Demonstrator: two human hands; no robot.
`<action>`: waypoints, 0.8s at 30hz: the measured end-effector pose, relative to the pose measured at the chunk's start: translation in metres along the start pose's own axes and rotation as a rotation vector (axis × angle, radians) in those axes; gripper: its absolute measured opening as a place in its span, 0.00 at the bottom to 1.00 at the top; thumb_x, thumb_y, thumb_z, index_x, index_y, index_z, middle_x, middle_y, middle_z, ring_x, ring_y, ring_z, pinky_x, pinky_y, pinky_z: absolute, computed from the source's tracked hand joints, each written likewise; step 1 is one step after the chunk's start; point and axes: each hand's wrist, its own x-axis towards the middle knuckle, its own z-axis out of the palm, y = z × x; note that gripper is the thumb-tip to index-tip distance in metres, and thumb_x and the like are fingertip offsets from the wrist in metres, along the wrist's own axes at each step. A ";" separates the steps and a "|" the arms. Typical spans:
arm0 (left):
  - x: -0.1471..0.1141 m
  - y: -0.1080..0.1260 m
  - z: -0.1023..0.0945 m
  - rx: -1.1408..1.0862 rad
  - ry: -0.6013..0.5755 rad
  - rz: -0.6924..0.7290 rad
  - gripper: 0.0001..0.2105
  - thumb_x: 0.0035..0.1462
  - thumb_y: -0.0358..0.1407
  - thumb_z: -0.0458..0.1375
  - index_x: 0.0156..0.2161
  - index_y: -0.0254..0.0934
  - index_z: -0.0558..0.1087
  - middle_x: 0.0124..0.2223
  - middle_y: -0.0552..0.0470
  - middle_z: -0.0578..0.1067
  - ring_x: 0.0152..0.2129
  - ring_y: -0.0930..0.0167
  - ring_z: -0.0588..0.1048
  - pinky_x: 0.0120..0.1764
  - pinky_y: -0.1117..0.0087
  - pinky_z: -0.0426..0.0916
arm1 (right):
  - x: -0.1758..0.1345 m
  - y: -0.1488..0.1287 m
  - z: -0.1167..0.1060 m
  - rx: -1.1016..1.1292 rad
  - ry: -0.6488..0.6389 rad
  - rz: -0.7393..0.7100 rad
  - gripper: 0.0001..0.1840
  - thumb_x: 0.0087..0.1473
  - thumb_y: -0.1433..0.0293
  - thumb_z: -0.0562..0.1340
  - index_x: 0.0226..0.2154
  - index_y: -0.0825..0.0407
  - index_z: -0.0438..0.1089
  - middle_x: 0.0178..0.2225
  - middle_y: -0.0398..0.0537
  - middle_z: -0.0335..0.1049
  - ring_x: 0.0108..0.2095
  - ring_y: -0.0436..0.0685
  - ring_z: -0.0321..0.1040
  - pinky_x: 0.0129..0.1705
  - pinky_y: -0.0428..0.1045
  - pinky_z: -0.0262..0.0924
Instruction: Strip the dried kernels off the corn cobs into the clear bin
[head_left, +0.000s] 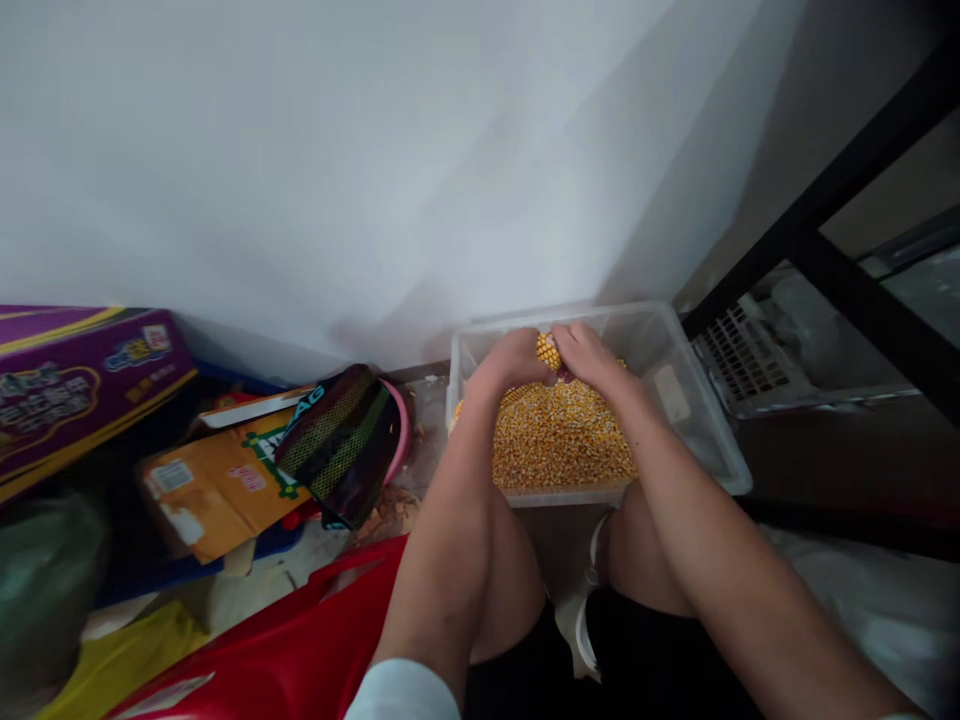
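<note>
Left hand point(519, 356) and right hand point(586, 354) curl closed around 1 cob point(548, 350) near frame centre, over the tub point(709, 440) of kernels point(562, 445); shelling seems in hand; next push likely needs firm thumbs.

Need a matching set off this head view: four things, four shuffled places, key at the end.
Things
1. corn cob
2. loose kernels
3. purple box
4. white basket

Places
A. at the picture's left edge
B. right of the clear bin
C. held by the left hand and right hand
D. piled inside the bin

Pairs: 1-C, 2-D, 3-A, 4-B
</note>
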 end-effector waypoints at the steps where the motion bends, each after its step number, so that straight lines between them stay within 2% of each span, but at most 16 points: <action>1: 0.001 0.001 0.001 -0.001 0.009 0.002 0.18 0.34 0.38 0.63 0.36 0.34 0.74 0.33 0.50 0.76 0.28 0.71 0.70 0.27 0.73 0.60 | 0.000 -0.001 -0.001 0.043 -0.005 0.047 0.26 0.62 0.59 0.44 0.25 0.55 0.67 0.19 0.50 0.65 0.22 0.53 0.63 0.29 0.46 0.56; 4: 0.005 -0.001 0.004 -0.007 0.036 0.014 0.20 0.35 0.38 0.63 0.37 0.34 0.75 0.34 0.50 0.76 0.28 0.70 0.71 0.29 0.73 0.61 | -0.002 -0.005 -0.004 0.136 -0.030 0.126 0.34 0.62 0.50 0.41 0.29 0.56 0.69 0.19 0.50 0.66 0.19 0.53 0.63 0.26 0.47 0.58; 7: 0.008 -0.003 0.006 -0.005 0.051 0.006 0.19 0.34 0.37 0.62 0.37 0.34 0.76 0.32 0.50 0.76 0.27 0.70 0.71 0.29 0.72 0.61 | -0.005 -0.007 -0.006 0.126 -0.093 0.080 0.36 0.58 0.42 0.44 0.33 0.55 0.70 0.21 0.50 0.68 0.20 0.52 0.63 0.25 0.47 0.59; 10: 0.009 -0.005 0.005 -0.042 0.004 -0.001 0.18 0.34 0.34 0.62 0.37 0.36 0.77 0.29 0.53 0.75 0.26 0.71 0.70 0.28 0.72 0.61 | -0.007 -0.004 -0.003 0.111 -0.176 0.004 0.34 0.55 0.41 0.49 0.37 0.54 0.69 0.26 0.49 0.69 0.22 0.50 0.64 0.23 0.45 0.58; 15: 0.006 -0.007 0.001 -0.014 -0.070 -0.050 0.14 0.32 0.36 0.64 0.31 0.37 0.78 0.26 0.54 0.73 0.23 0.72 0.68 0.26 0.71 0.60 | -0.008 -0.002 0.002 0.086 -0.258 -0.022 0.34 0.58 0.42 0.42 0.40 0.51 0.68 0.33 0.51 0.70 0.25 0.52 0.65 0.22 0.45 0.58; 19: 0.002 -0.010 -0.002 0.007 -0.124 -0.088 0.13 0.31 0.36 0.64 0.28 0.35 0.75 0.25 0.55 0.72 0.21 0.74 0.66 0.25 0.72 0.59 | -0.013 -0.005 0.005 0.002 -0.227 -0.024 0.35 0.59 0.44 0.40 0.38 0.52 0.69 0.29 0.52 0.69 0.25 0.54 0.64 0.27 0.48 0.59; 22: -0.002 -0.009 -0.007 -0.037 -0.134 -0.082 0.13 0.31 0.36 0.64 0.28 0.34 0.74 0.25 0.55 0.72 0.21 0.75 0.65 0.24 0.73 0.58 | -0.014 -0.004 0.008 -0.024 -0.086 -0.074 0.32 0.62 0.48 0.41 0.35 0.53 0.69 0.28 0.52 0.69 0.31 0.57 0.66 0.35 0.48 0.61; 24: -0.003 -0.008 -0.009 -0.075 -0.120 -0.092 0.13 0.31 0.36 0.64 0.28 0.35 0.74 0.26 0.55 0.72 0.20 0.75 0.65 0.23 0.73 0.58 | -0.011 -0.002 0.011 -0.017 0.014 -0.073 0.31 0.62 0.50 0.41 0.33 0.53 0.70 0.27 0.52 0.69 0.32 0.56 0.66 0.36 0.48 0.61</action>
